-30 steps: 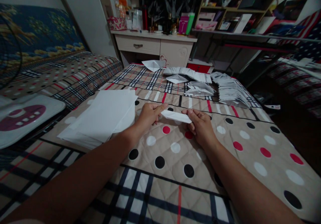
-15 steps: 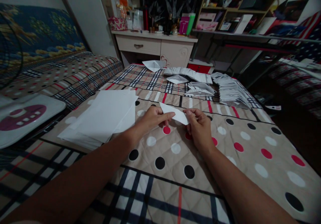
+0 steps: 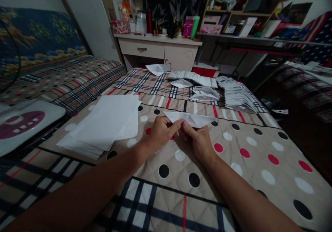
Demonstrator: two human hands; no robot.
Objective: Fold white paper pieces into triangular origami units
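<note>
A folded sheet of white paper (image 3: 193, 118), long and pointed at both ends, is held just above the bed. My left hand (image 3: 164, 131) pinches its lower edge with thumb and fingers. Close beside it, my right hand (image 3: 198, 137) grips the same edge, the two thumbs almost meeting near the middle. The fingertips behind the paper are partly hidden. To the left lies a stack of flat white paper sheets (image 3: 103, 121), slightly fanned out.
Folded paper pieces lie farther back: a long row (image 3: 193, 78), a thick stack (image 3: 237, 93), a small pile (image 3: 205, 93) and a lone piece (image 3: 157, 69). A patterned quilt (image 3: 178, 171) covers the bed. Behind stands a white dresser (image 3: 141, 46) with bottles and boxes.
The paper has opened from a narrow folded shape to a longer pointed one stretching right. My right hand has moved left, close to my left hand.
</note>
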